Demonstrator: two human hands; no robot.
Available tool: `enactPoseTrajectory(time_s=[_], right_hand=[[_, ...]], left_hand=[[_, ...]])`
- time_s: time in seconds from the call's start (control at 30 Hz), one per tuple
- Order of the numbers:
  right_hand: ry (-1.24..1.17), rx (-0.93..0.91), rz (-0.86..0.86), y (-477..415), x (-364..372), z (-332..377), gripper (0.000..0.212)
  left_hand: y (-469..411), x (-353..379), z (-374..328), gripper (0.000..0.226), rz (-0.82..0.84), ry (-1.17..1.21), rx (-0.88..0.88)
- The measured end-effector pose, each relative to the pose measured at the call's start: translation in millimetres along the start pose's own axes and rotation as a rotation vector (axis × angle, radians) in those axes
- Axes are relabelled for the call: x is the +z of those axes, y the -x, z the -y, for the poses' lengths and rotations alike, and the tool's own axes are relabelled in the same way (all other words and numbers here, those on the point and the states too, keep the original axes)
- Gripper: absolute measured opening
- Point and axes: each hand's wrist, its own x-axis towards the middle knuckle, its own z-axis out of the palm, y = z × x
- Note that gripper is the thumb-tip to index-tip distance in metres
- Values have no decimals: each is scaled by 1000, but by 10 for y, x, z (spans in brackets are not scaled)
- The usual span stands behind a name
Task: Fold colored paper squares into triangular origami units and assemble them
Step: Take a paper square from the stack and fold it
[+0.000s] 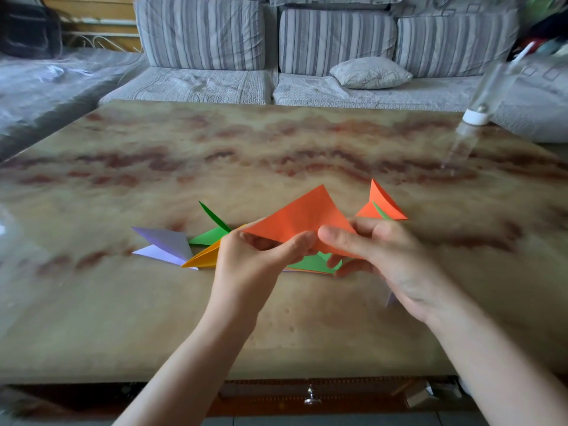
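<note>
At the near edge of the marbled table [276,333], a metal drawer knob [312,396] shows below the tabletop, between the two bare forearms that reach in from the bottom of the view. Above the bare stretch of table, both hands meet over the middle. The left hand [246,265] is turned palm inward, thumb stretched to the right, and pinches the lower left edge of an orange paper [302,218] between thumb and curled fingers. The right hand [390,262] comes in from the right with its back towards the camera; its thumb presses on the front of the same sheet and its fingers curl behind it, so both hands are closed on the paper, thumb tips almost touching. The sheet is held clear of the table, one corner pointing up and away.

Under and behind the hands, partly hidden by them, lies a green paper [313,263] flat on the table. Left of the left hand rests a yellow folded unit [204,256], then a purple folded unit [164,244] further left, its flaps spread. Just behind the yellow one sits a green folded unit [212,232] with one flap standing up. To the right, beyond the right hand, an orange folded unit [382,204] stands with a sliver of green tucked in it.

Farther back on the right, a clear bottle [485,96] with a white cap is blurred. Beyond the table stretches a striped grey sofa [215,41] carrying a small grey pillow [370,72].
</note>
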Motion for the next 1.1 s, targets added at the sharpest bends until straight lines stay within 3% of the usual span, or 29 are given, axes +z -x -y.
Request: enactPoseTrajectory(time_s=[0.27, 0.63, 0.87, 1.1], right_hand=[[9, 19, 55, -9, -16, -29, 28], [-7, -9, 114, 4, 39, -11, 19], [-68, 40, 112, -16, 40, -31, 30], [-128, 49, 28, -2, 40, -31, 23]], left_hand=[[4, 15, -3, 12, -18, -17, 41], [14, -32, -35, 15, 15, -14, -5], [-8, -65, -73, 13, 9, -14, 8], [-44, -99, -75, 14, -36, -17, 13]])
